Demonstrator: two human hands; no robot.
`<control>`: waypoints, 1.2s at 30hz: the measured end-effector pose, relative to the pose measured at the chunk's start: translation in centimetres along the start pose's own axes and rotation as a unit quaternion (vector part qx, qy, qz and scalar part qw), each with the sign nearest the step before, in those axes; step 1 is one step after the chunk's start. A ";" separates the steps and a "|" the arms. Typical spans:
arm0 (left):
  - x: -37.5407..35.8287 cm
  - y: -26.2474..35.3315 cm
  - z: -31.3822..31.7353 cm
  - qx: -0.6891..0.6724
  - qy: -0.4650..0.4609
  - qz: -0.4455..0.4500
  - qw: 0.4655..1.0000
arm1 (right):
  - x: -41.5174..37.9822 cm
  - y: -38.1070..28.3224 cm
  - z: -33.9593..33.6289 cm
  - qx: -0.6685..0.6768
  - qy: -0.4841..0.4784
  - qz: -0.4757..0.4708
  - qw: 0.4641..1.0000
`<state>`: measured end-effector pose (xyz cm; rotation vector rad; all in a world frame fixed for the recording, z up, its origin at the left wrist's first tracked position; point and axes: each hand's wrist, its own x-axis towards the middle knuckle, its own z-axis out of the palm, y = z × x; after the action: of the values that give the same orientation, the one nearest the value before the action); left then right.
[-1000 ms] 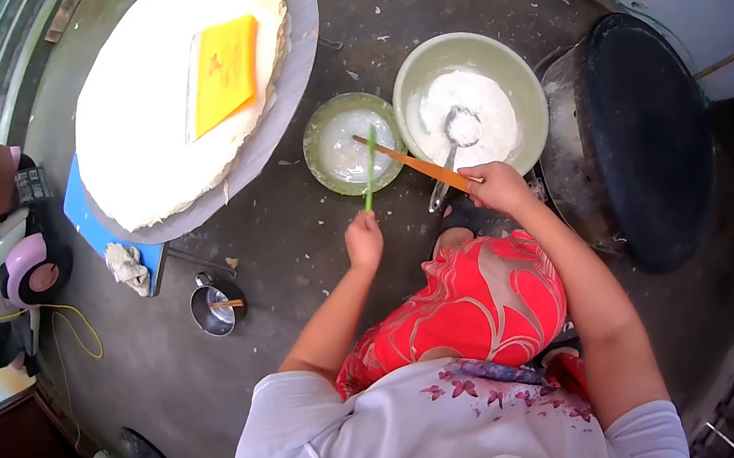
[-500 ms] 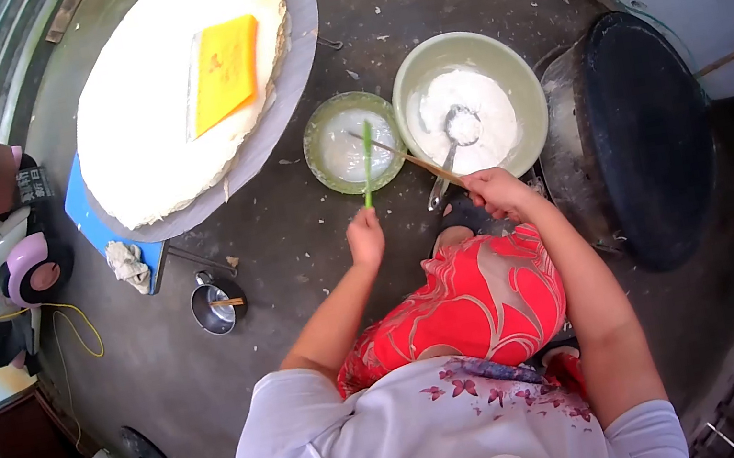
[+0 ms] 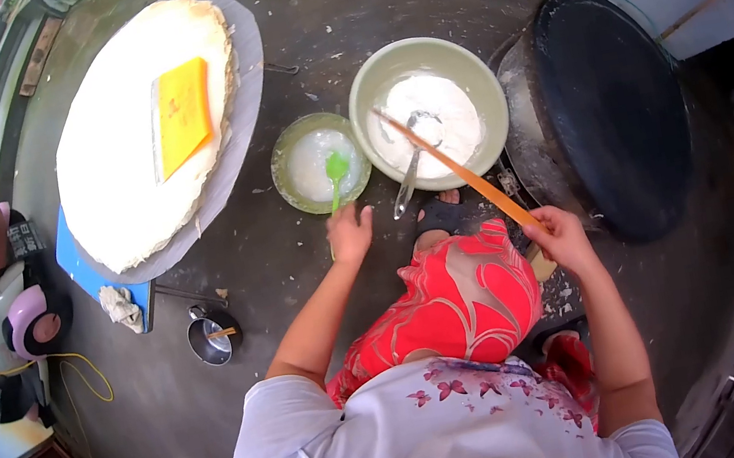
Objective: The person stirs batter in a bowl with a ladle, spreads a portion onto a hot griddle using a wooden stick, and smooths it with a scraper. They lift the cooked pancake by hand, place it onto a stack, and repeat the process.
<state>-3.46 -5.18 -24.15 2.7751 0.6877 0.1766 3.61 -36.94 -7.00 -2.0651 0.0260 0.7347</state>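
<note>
A flat wooden stick [image 3: 470,178] is gripped near its broad end by my right hand [image 3: 560,238]. Its thin far tip hangs over the large pale bowl [image 3: 501,100], which holds white flour [image 3: 448,104] and a metal ladle [image 3: 408,183]. My left hand [image 3: 349,235] is at the near rim of the small green bowl [image 3: 286,189]. Its thumb and fingers are apart beside the handle of a green spatula [image 3: 336,168], whose head rests in the white liquid [image 3: 306,157]. Part of the handle is hidden by this hand.
A stack of thin pale flatbreads [image 3: 120,144] with an orange scraper [image 3: 183,114] lies on a round board [image 3: 247,65], upper left. A large black round griddle [image 3: 615,115] stands at right. A small metal pot [image 3: 209,341] sits on the floor.
The wooden stick has swung from the small bowl to over the flour bowl, as my right hand moved right and back. The green spatula has lowered into the small bowl; my left fingers have spread.
</note>
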 end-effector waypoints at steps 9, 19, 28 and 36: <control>7.9 9.7 -2.0 -0.722 -0.463 -0.380 0.345 | -11.2 6.7 -0.2 0.092 0.076 0.133 0.984; 9.6 12.3 -1.3 0.101 -0.332 0.192 0.918 | -12.0 9.0 1.0 -0.158 0.187 0.076 0.966; 16.0 12.0 2.2 0.065 -0.245 0.062 0.965 | -11.9 10.2 0.2 -0.168 0.191 0.076 0.964; 9.4 13.3 1.1 0.041 -0.338 0.203 0.918 | -11.9 10.8 0.0 -0.134 0.177 0.097 0.970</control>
<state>10.83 -12.26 -20.84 2.7358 -0.0586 -0.7170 -9.29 -46.27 -9.20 -2.4568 0.3520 0.4956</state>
